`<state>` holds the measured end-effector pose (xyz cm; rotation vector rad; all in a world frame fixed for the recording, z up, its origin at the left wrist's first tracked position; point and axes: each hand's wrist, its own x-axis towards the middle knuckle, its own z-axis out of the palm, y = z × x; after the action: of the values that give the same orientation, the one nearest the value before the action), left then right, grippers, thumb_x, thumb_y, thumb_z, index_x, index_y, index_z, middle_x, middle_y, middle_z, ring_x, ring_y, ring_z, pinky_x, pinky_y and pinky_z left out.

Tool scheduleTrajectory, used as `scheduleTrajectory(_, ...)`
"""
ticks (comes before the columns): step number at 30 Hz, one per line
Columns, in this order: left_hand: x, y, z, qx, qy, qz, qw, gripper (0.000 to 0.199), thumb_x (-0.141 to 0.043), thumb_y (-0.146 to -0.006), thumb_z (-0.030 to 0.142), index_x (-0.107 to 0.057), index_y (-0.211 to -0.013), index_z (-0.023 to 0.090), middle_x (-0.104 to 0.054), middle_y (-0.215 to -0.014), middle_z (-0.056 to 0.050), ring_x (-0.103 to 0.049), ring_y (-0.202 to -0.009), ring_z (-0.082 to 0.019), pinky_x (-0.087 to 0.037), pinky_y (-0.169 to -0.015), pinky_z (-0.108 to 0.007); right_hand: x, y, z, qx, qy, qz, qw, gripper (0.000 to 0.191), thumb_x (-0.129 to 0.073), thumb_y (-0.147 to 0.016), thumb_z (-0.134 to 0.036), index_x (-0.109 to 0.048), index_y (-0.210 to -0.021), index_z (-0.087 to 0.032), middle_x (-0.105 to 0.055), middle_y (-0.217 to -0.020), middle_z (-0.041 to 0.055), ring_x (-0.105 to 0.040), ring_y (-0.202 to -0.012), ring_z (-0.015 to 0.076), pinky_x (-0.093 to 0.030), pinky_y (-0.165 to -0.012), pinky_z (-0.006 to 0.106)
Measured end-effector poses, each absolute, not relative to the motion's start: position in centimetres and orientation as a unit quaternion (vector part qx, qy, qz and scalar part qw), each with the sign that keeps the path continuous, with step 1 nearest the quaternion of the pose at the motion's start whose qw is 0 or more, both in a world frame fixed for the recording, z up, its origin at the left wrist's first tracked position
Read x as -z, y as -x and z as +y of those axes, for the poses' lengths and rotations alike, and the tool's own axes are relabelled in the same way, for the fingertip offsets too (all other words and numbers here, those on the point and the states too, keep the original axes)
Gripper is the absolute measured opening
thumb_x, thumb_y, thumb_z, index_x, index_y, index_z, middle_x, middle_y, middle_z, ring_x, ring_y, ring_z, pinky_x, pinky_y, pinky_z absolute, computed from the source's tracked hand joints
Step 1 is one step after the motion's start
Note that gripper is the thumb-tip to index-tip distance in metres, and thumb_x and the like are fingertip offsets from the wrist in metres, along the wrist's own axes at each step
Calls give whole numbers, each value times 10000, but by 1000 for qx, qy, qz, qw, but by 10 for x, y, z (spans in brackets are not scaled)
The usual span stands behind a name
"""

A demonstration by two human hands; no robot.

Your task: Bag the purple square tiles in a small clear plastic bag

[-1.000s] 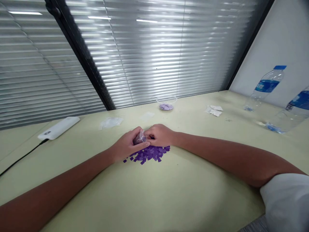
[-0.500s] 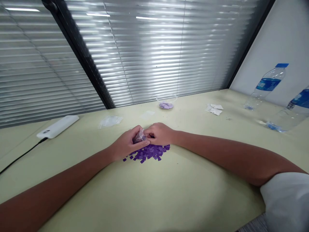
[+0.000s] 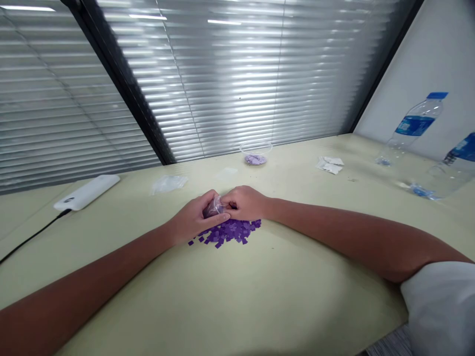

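My left hand (image 3: 195, 217) and my right hand (image 3: 245, 203) meet above the table, with a small clear plastic container (image 3: 214, 208) between them. It looks dark purple inside, and my left fingers wrap around it. The fingertips of my right hand pinch at its right side, partly hiding it. Directly below my hands lies a loose heap of small purple square pieces (image 3: 230, 232), and my left thumb reaches over its upper edge.
A clear bowl (image 3: 256, 147) holding lilac pieces stands at the far edge of the pale green table (image 3: 230, 291). Nearby are a plastic scrap (image 3: 168, 184), white paper bits (image 3: 330, 165), a white power bank (image 3: 87, 192) with black cable, and water bottles (image 3: 415, 126) (image 3: 459, 163).
The whole scene has drifted slightly higher in the picture. My hands keep the same hold on the small clear container, and the purple heap looks unchanged.
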<state>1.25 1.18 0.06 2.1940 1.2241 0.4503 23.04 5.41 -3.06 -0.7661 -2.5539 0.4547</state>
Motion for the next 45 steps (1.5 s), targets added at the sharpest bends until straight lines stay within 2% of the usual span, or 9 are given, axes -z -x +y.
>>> scheduleTrajectory(10,0,-12,13,-168,-824,461,283,386,-692,-899,566,-504,-931,230,-581,-820,31,-528,-739,-174,-316,-631,-283,31,-231,54,-165,273,-921,224,250,-568,-867,-313,-465,-675,-193,-516,-620,-40,-416,-578,107,-230,-612,290)
scheduleTrajectory(23,-4,-14,10,-160,-826,464,277,427,-659,-912,625,-505,-949,228,-617,-862,10,-552,-758,-183,-339,-634,-283,30,-232,53,-162,275,-921,223,269,-530,-870,-307,-406,-661,-191,-477,-601,-44,-377,-572,96,-233,-620,285)
scheduleTrajectory(45,-3,-14,9,-168,-826,458,283,451,-662,-912,650,-499,-944,231,-586,-830,25,-541,-749,-179,-329,-635,-282,32,-231,54,-166,279,-919,223,263,-544,-877,-296,-438,-662,-188,-491,-602,-45,-376,-581,94,-234,-626,289)
